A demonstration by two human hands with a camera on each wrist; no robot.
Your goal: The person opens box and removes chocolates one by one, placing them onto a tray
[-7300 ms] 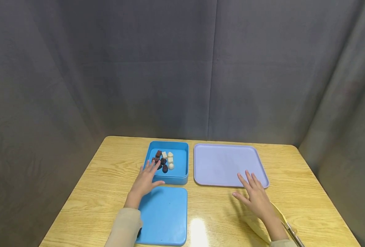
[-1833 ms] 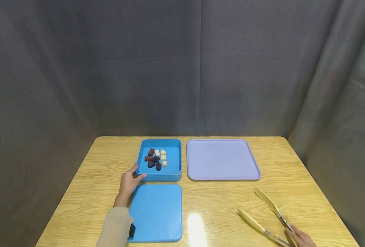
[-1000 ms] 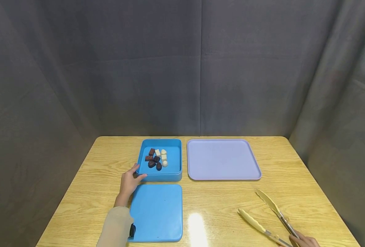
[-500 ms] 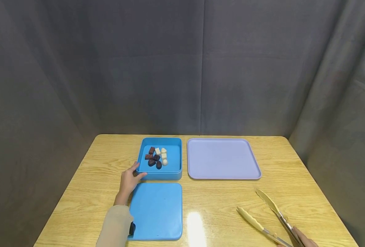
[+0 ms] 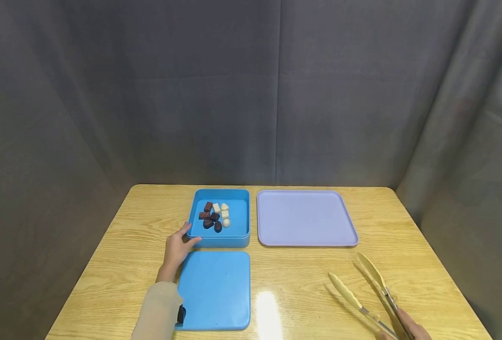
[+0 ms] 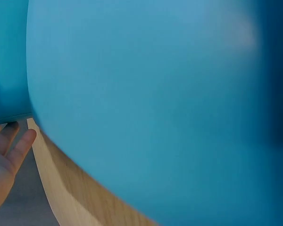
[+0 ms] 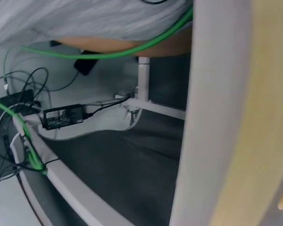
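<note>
In the head view, my left hand [image 5: 176,248] holds the front left corner of a shallow blue box [image 5: 223,242], thumb at the front wall and fingers along the left side. Several dark and white chocolates [image 5: 215,216] lie grouped inside it. My right hand [image 5: 413,326], partly cut off at the bottom edge, grips a pair of tongs [image 5: 374,271] with cream tips and metal arms. The tips stand spread apart, and shadows show them raised off the table. In the left wrist view, the left hand's fingers [image 6: 12,150] touch the box wall.
A flat blue lid-like panel [image 5: 216,293] lies in front of the box, beside the left forearm. To the box's right is a lilac tray [image 5: 306,219] with nothing on it. Grey curtains [image 5: 251,94] surround the wooden table [image 5: 293,283]. Cables [image 7: 37,84] show below in the right wrist view.
The right hand, earlier open above the table, has taken hold of the tongs and now lifts them slightly off the table. The left hand came down onto the box corner and has stayed there.
</note>
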